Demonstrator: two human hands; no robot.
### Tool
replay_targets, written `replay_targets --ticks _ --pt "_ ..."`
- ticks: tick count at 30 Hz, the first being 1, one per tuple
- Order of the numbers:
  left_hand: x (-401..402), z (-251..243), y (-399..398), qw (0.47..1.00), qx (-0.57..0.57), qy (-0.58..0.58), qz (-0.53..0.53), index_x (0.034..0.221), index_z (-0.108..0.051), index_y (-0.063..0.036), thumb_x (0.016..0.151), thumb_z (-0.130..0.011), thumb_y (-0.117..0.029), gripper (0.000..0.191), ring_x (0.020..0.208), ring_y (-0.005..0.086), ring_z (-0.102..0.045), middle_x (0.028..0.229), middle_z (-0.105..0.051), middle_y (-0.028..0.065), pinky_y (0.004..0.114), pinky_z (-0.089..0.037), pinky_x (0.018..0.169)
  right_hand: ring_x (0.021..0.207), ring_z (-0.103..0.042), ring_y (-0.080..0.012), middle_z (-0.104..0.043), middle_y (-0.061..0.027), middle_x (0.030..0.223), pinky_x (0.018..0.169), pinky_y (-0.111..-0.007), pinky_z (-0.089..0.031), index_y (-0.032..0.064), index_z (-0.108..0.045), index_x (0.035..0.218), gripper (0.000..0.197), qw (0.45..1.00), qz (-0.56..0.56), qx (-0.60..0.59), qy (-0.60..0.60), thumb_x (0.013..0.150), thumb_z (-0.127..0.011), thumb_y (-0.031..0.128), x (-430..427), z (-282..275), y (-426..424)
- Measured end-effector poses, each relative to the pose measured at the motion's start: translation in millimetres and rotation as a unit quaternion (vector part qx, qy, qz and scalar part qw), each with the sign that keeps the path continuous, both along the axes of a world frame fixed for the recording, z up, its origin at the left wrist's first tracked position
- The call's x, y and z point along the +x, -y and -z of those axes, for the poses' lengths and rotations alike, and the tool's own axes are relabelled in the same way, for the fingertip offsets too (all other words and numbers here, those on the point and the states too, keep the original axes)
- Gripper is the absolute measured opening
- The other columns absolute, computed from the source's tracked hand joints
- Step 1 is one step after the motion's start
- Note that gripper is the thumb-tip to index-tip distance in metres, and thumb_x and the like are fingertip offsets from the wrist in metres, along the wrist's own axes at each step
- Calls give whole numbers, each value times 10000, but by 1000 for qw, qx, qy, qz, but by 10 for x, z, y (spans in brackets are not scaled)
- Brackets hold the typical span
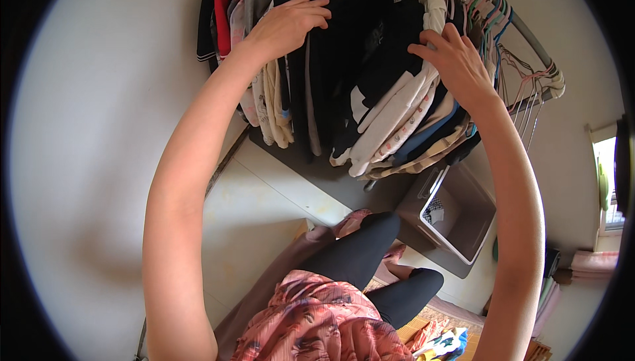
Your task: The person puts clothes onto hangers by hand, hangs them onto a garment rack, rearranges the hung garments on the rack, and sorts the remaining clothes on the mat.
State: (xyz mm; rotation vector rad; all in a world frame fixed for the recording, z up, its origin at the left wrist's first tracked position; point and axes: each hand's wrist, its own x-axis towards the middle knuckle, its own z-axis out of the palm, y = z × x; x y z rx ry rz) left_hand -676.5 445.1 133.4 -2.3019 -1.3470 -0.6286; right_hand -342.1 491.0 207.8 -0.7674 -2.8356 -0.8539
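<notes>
Both my arms reach up to a dense row of clothes on hangers. My left hand (292, 24) is at the left part of the row, beside a black garment (342, 48), its fingers stretched out and slightly apart. Further right, my right hand (456, 61) lies against a white garment (392, 108), with its fingers spread. Between the hands, black clothes part into a gap, and one black top (392, 29) faces me with a small label at its neck. Whether the fingertips press on the cloth is hard to tell.
A grey metal rail (528, 33) carries many coloured hangers (488, 9), with bare wire hangers (531, 88) at its right end. Below stands a grey plastic bin (456, 217) with some cloth inside. A white wall (99, 138) borders the left. Colourful clothes (441, 341) lie on a woven mat.
</notes>
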Motion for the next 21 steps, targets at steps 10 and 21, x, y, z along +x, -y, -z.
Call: replay_targets --ticks 10,21 --pt "657 298 131 900 47 428 -63 1200 -625 -11 876 -512 52 349 1173 385 -597 1257 -623 176 423 -494 997 1112 -524 -212 -601 30 1248 928 -340 -495 223 -664 1285 540 1000 13 -14 -19 818 -619 -44 -50 46 7" --pt "1522 402 323 948 -34 315 -19 1329 -614 -55 864 -506 43 488 1379 272 -462 1365 -610 119 447 -326 1171 1100 -560 -216 -617 20 1066 777 -309 -476 307 -589 1383 616 997 19 58 55 825 -658 55 -234 -25 29"
